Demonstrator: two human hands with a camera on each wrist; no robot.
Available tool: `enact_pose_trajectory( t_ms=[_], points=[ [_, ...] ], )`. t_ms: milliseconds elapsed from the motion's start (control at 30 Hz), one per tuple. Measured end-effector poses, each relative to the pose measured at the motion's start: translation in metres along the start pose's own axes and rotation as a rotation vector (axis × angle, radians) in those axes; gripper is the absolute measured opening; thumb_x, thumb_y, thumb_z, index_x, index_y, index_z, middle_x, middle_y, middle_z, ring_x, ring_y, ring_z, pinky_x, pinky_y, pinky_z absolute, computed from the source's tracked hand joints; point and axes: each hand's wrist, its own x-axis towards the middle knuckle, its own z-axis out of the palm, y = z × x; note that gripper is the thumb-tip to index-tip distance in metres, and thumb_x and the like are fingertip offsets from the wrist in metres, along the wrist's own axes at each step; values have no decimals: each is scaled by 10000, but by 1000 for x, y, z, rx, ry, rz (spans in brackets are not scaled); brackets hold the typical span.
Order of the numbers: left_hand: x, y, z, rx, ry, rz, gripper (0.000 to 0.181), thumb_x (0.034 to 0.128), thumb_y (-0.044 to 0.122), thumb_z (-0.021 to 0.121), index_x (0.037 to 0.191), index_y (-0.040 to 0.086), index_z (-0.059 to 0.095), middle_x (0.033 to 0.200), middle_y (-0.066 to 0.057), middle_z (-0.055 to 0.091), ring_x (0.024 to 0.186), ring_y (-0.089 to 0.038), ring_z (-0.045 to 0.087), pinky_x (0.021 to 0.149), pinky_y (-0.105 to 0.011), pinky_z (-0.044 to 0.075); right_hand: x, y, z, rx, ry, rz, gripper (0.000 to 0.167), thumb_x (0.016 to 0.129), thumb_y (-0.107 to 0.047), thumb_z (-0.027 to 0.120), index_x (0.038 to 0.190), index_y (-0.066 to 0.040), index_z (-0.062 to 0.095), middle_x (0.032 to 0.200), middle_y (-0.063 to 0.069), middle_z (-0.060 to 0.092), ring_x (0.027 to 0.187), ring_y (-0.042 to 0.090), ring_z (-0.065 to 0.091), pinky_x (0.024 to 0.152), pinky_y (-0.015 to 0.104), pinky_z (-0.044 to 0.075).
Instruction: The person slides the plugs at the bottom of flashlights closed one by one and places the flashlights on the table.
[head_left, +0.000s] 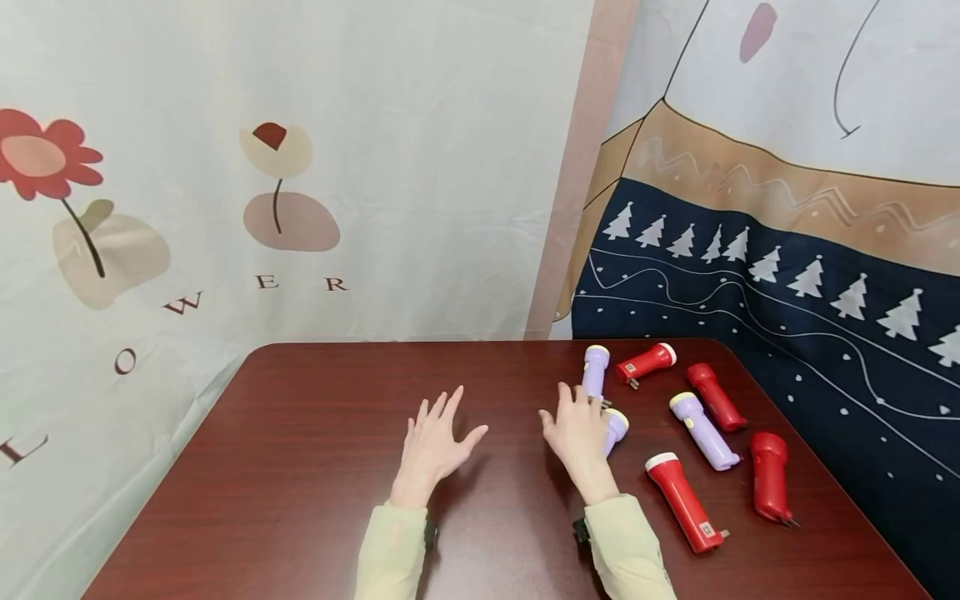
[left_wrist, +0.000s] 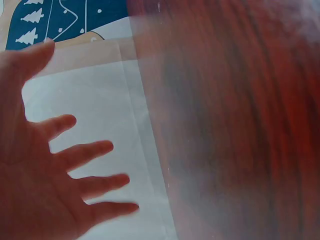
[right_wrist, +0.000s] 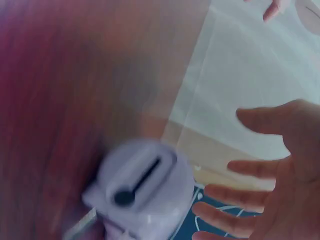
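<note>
My left hand (head_left: 433,450) hovers over the middle of the table with its fingers spread, holding nothing; the left wrist view shows the same splayed left hand (left_wrist: 55,165). To the right, my right hand (head_left: 581,433) also has its fingers extended, beside a lavender flashlight (head_left: 616,428) that it partly hides. Whether they touch cannot be told. Up close in the right wrist view, a lavender flashlight (right_wrist: 150,195) shows a slotted face and a metal prong, apart from my right hand's (right_wrist: 290,185) fingers. Another lavender flashlight (head_left: 596,367) lies just beyond the fingertips.
On the table's (head_left: 300,467) right side lie a third lavender flashlight (head_left: 705,432) and several red ones: a white-rimmed red flashlight (head_left: 647,362) at the back, a red flashlight (head_left: 716,397), a red flashlight (head_left: 770,475) by the right edge, and a nearer white-rimmed red flashlight (head_left: 684,502). Printed curtains (head_left: 420,208) hang behind.
</note>
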Motion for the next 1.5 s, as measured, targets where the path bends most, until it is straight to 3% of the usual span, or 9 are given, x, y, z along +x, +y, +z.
enact_pose_trajectory(
  t_ms=[67, 167, 367, 500, 733, 867, 1100, 1400, 1500],
  points=[
    [-1, 0, 0, -5, 30, 21, 724, 854, 554, 572, 1461, 213, 371, 1420, -158, 494, 1325, -417, 423, 994, -592, 402, 1, 5, -4, -24, 17, 43, 527, 790, -304, 719, 1192, -5, 558, 1139, 270, 558, 990, 460, 536, 763, 563, 473],
    [-1, 1, -1, 3, 82, 54, 667, 868, 514, 581, 1423, 176, 432, 1327, -159, 575, 1227, -366, 524, 858, -537, 497, 2, 13, -11, -62, -31, 133, 540, 792, -303, 712, 1146, 61, 528, 1092, 304, 516, 964, 472, 525, 710, 550, 479],
    [-2, 3, -2, 32, 149, 100, 559, 882, 446, 592, 1347, 144, 521, 1236, -151, 632, 1145, -329, 574, 784, -505, 525, 3, 28, -19, -32, -206, 332, 653, 816, -323, 685, 1162, 156, 406, 1118, 357, 443, 994, 524, 522, 753, 565, 491],
    [-2, 4, -2, 42, 176, 122, 517, 881, 423, 601, 1305, 128, 562, 1189, -151, 656, 1106, -328, 594, 782, -492, 528, 0, 36, -22, 14, -257, 419, 645, 817, -318, 679, 1124, 173, 394, 1069, 388, 492, 967, 524, 582, 761, 566, 505],
    [-4, 5, -2, 46, 174, 129, 482, 875, 411, 610, 1266, 130, 593, 1170, -146, 667, 1090, -326, 604, 782, -488, 526, -2, 48, -25, 37, -361, 412, 565, 837, -396, 618, 1028, 136, 600, 1071, 346, 603, 958, 504, 605, 760, 544, 509],
    [-4, 4, -2, 47, 174, 140, 454, 880, 405, 608, 1241, 129, 612, 1156, -138, 675, 1086, -322, 609, 774, -488, 527, -2, 53, -22, 70, -387, 396, 552, 849, -414, 590, 1016, 110, 634, 1048, 364, 603, 921, 501, 613, 733, 529, 516],
    [-4, 3, -2, 47, 185, 160, 445, 880, 416, 608, 1204, 113, 637, 1127, -152, 684, 1061, -331, 622, 777, -488, 528, -1, 59, -18, 171, -349, 373, 463, 838, -354, 618, 899, 104, 641, 849, 292, 631, 684, 360, 641, 575, 399, 513],
    [-6, 10, -5, 12, 147, 179, 444, 870, 427, 613, 1200, 131, 638, 1161, -131, 678, 1077, -324, 625, 817, -481, 522, -1, 60, -14, 211, -306, 363, 465, 819, -364, 645, 869, 99, 639, 806, 263, 647, 646, 325, 642, 553, 376, 512],
    [-7, 15, -5, -3, 145, 213, 459, 867, 434, 619, 1206, 125, 634, 1171, -117, 677, 1082, -317, 629, 833, -468, 523, 0, 58, -14, 215, -268, 353, 486, 816, -373, 650, 877, 109, 633, 818, 267, 645, 689, 341, 638, 598, 407, 515]
  ],
)
